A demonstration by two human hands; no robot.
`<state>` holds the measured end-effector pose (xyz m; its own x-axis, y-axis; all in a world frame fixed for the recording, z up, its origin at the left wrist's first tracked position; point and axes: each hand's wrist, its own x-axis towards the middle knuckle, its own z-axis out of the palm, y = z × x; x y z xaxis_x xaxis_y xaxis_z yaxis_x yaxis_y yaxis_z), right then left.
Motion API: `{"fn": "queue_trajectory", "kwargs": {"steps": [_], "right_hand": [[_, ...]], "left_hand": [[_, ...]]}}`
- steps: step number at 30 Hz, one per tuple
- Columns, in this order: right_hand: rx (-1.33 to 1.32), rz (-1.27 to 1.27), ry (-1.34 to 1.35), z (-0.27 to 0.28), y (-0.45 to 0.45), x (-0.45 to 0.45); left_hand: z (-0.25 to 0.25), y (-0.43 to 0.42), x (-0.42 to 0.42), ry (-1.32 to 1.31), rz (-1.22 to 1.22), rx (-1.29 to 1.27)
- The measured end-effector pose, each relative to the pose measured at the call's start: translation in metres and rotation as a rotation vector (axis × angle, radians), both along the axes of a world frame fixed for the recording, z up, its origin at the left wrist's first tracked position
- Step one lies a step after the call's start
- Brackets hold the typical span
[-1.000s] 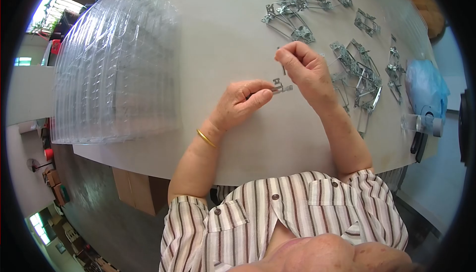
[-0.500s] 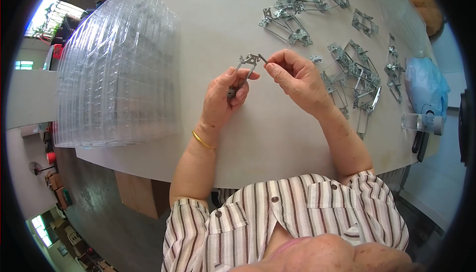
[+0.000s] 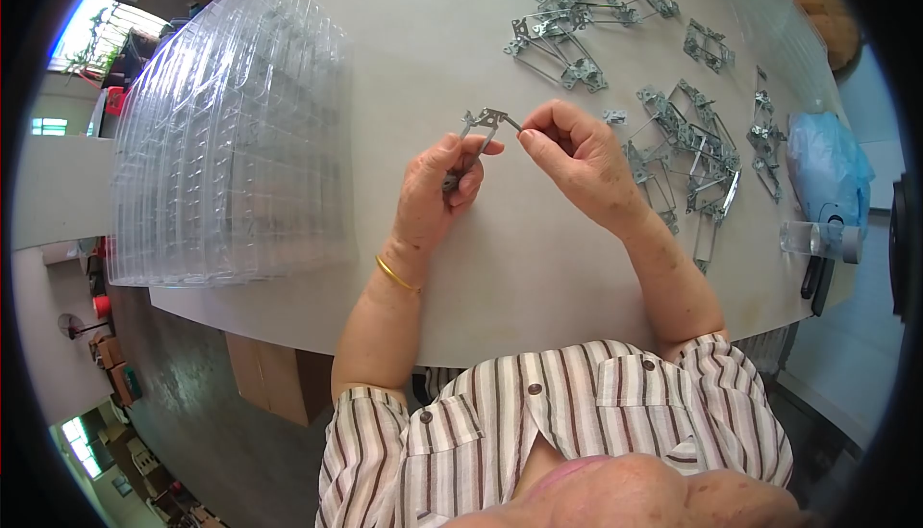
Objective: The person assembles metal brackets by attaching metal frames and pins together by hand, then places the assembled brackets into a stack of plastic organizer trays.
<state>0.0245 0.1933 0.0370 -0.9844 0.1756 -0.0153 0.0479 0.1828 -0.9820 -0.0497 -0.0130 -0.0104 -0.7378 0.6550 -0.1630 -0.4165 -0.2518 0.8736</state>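
Note:
A grey metal linkage bracket (image 3: 488, 118), made of thin rods joined to small plates, stands above the table in my left hand (image 3: 435, 180). The fingers of that hand are wrapped round its lower end and hide part of it. My right hand (image 3: 584, 161) is closed in a pinch on a short, thin metal rod (image 3: 512, 123). The rod's far tip meets the bracket's upper right plate; whether it is fixed there I cannot tell. To the right of my right hand lies a small flat metal plate (image 3: 614, 117), beside a heap of similar metal linkages (image 3: 694, 148).
Stacked clear plastic trays (image 3: 226, 153) stand on the left of the white table (image 3: 538, 278). More linkages (image 3: 567, 23) lie at the back. On the right are a blue plastic bag (image 3: 829, 163), a clear bottle (image 3: 817, 238) and a black object (image 3: 815, 283). A cardboard box (image 3: 264, 374) sits below.
The rod in my right hand has swung slightly downward at the bracket's end, and its tip now meets the plate at a lower slant. My left hand keeps its grip.

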Motion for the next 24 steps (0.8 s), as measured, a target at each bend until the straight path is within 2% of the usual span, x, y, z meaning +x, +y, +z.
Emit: {"fn": "queue_trajectory", "kwargs": {"steps": [12, 15, 18, 24], "right_hand": [[0.003, -0.005, 0.005, 0.000, -0.002, 0.001], [-0.067, 0.049, -0.024, -0.002, 0.002, 0.000], [-0.247, 0.091, -0.122, 0.008, 0.003, -0.001], [-0.384, 0.150, -0.154, -0.001, 0.009, -0.006]], "left_hand": [[0.001, -0.002, 0.001, 0.110, 0.015, -0.067], [0.002, -0.002, 0.001, 0.134, 0.023, -0.086], [0.004, -0.002, 0.001, 0.168, 0.034, -0.103], [0.003, -0.001, 0.004, 0.238, -0.004, -0.158]]}}
